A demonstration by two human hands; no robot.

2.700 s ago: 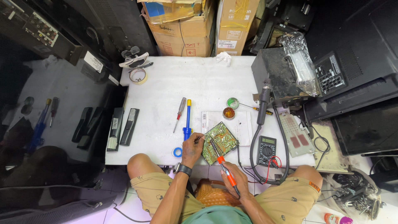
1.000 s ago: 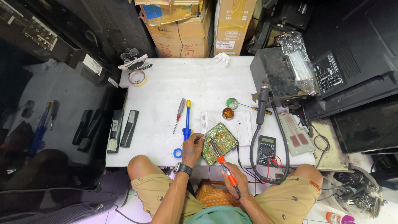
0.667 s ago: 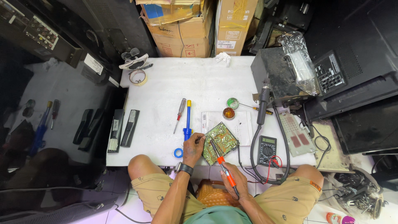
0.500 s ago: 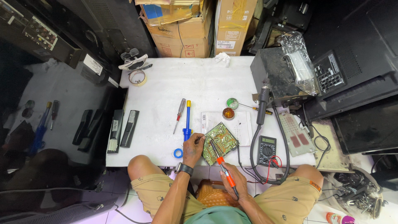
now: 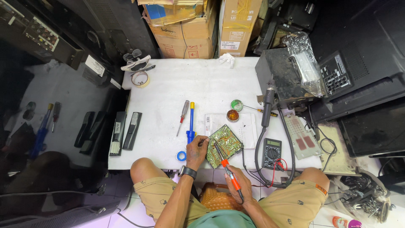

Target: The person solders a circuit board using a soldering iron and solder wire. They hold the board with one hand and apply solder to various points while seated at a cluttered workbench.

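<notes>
Barely anything has shifted: the left hand (image 5: pixel 196 148) still grips the green circuit board (image 5: pixel 224 145) at the table's (image 5: pixel 202 90) near edge, and the right hand (image 5: pixel 236 182) keeps the orange-handled soldering iron (image 5: pixel 225 165) tip on it, so soldering continues.

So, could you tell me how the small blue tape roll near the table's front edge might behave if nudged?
The blue tape roll lies flat on its side, so it would probably slide rather than roll. It looks small and thin, likely light. It sits close to the white table edge beside the left hand, so a push could drop it.
</notes>
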